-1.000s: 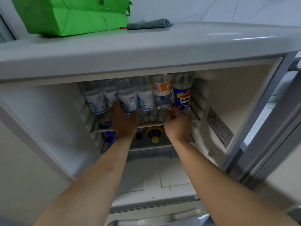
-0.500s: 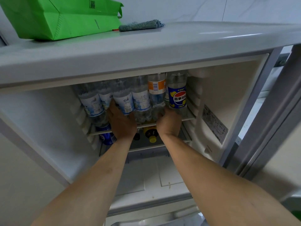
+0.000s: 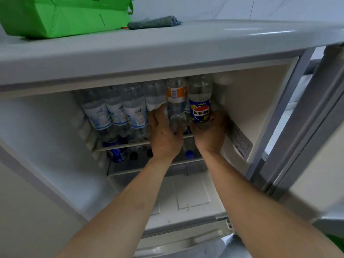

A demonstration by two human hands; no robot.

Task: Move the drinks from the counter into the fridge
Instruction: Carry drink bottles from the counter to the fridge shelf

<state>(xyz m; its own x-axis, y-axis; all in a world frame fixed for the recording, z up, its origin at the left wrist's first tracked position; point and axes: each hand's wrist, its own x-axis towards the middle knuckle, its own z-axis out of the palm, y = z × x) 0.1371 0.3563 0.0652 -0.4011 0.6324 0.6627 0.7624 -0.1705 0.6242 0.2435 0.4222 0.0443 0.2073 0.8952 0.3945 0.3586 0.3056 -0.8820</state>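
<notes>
Both hands deep in the open fridge (image 3: 260, 101), at the upper shelf's (image 3: 119, 147) right end. Left hand (image 3: 163, 135) wrapped round the orange-label bottle (image 3: 176, 105), right hand (image 3: 210, 135) cupping the blue-label bottle (image 3: 200, 105). Farther left along the shelf, water bottles (image 3: 115, 114) packed upright side by side.

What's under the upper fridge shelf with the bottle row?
Below the upper shelf, on the lower level: a dark blue can, two black bottle caps and a blue cap. The left hand and right hand hide whatever lies behind them.
</notes>
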